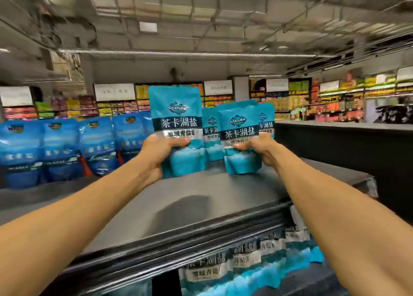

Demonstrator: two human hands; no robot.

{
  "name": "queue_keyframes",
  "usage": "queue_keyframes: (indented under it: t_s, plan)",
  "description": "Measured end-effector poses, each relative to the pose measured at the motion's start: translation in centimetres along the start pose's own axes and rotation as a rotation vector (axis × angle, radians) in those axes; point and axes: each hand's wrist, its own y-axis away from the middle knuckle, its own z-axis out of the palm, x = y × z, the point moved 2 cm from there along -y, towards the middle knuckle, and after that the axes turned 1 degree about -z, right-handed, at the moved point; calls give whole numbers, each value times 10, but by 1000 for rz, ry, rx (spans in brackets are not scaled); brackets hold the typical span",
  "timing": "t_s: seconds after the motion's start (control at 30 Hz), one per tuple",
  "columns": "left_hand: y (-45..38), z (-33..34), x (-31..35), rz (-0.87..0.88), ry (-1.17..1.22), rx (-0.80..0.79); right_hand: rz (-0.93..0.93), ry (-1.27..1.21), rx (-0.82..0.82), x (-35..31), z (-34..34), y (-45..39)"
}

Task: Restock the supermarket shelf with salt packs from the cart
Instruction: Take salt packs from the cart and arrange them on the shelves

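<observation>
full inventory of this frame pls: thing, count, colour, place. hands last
held teal salt packs: 2, teal, one in the left hand, one in the right hand, bottoms at the top shelf.
standing teal packs: at least 2, teal, behind the held ones.
blue packs: about 4, darker blue, row on the left of the same shelf.
top shelf: 1, dark grey, centre.
lower-shelf packs: a row, teal, under the top shelf, lower right.
background shelves: several, mixed colours, blurred.
left hand: 1, grips its pack.
right hand: 1, grips its pack.
</observation>
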Motion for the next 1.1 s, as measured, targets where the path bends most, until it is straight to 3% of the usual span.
queue_keyframes:
  t_s: [0.2,0.3,0.37,0.47,0.57,0.67,0.77,0.93,1.1]
  plan:
    - [-43,6,-21,6,-58,8,44,102,-116,15,35,-73]
    - [-57,1,-25,12,-110,19,71,542,-178,14,34,-83]
    - [-63,-4,-27,25,-121,27,85,614,-208,18,33,-86]
    - [-68,-6,-31,37,-134,44,91,590,-152,24,36,-90]
    - [-71,-10,-34,42,-111,56,231,379,-88,30,46,-98]
    - [-75,-10,-37,53,-95,32,107,559,1,33,52,-100]
    - [-78,-10,-41,43,-95,20,63,619,-10,35,54,-100]
    - [-76,-7,-44,50,-89,14,55,784,108,34,45,-90]
    - [-73,-4,-42,45,-62,6,56,861,126,32,43,-87]
